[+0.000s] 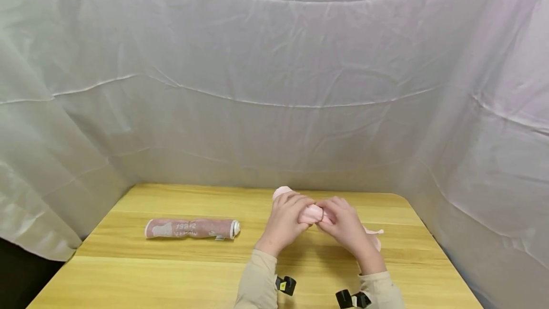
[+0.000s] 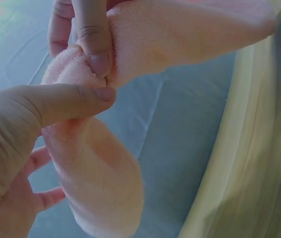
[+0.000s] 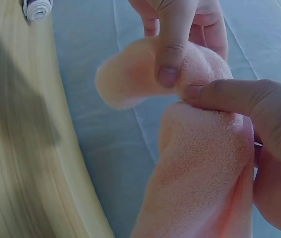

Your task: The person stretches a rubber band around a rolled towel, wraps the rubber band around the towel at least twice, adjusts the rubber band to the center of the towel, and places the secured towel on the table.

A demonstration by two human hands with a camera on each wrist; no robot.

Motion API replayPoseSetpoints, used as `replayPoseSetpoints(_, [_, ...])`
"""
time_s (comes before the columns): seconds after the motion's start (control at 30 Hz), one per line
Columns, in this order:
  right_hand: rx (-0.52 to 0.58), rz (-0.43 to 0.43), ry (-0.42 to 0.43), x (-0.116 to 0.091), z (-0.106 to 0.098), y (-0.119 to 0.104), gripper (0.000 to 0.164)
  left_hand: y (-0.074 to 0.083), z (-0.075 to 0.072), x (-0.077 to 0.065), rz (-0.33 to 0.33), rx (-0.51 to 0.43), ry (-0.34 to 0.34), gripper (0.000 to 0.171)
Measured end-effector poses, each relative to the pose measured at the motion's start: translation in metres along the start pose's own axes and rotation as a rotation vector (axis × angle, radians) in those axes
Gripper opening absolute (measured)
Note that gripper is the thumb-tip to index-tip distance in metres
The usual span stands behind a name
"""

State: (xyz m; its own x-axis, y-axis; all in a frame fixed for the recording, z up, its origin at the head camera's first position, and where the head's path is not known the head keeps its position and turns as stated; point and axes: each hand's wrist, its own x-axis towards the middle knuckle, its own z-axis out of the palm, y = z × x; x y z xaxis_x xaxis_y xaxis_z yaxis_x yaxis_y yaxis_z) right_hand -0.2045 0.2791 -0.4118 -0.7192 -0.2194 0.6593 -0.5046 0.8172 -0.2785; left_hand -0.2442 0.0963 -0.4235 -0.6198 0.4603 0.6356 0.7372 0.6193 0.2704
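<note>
A pink fuzzy cloth (image 1: pixel 310 214), towel-like and gathered into a narrow bunch, is held above the table's far half. My left hand (image 1: pixel 284 223) pinches it with the thumb (image 2: pixel 81 101) in front and fingers behind. Close beside it, my right hand (image 1: pixel 346 228) grips the same bunched part, its thumb (image 3: pixel 225 95) nearly meeting the left one. One rounded end of the cloth (image 2: pixel 105 183) hangs past the left hand. A longer stretch of the cloth (image 3: pixel 195 163) runs out beyond the right hand, and a thin strip of it shows at the right in the head view.
On the left of the wooden table (image 1: pixel 150 275) lies a rolled dusty-pink towel (image 1: pixel 193 229) with white patterning and a white end. Grey fabric curtains (image 1: pixel 274 85) enclose the table's back and sides. Each wrist carries a black camera mount (image 1: pixel 286 285).
</note>
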Motion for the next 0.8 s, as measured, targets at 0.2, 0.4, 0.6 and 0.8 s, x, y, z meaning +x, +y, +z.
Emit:
replayPoseSetpoints(0.2, [0.032, 0.12, -0.121, 0.0008, 0.0003, -0.0074, 0.036, -0.0015, 0.0018, -0.002, -0.029, 0.063, 0.093, 0.033])
replayPoseSetpoints(0.4, [0.121, 0.12, -0.119, 0.001, 0.0015, -0.009, 0.02, -0.0051, 0.0061, -0.0035, -0.042, 0.106, 0.247, 0.026])
replayPoseSetpoints(0.6, [0.2, 0.054, -0.077, 0.0021, 0.0023, -0.0089, 0.024, -0.0091, 0.0092, -0.0027, -0.019, 0.087, 0.352, 0.026])
replayPoseSetpoints(0.8, [0.291, 0.091, -0.093, 0.0021, 0.0007, -0.0098, 0.019, -0.0097, 0.0083, -0.0012, 0.017, 0.062, 0.414, 0.024])
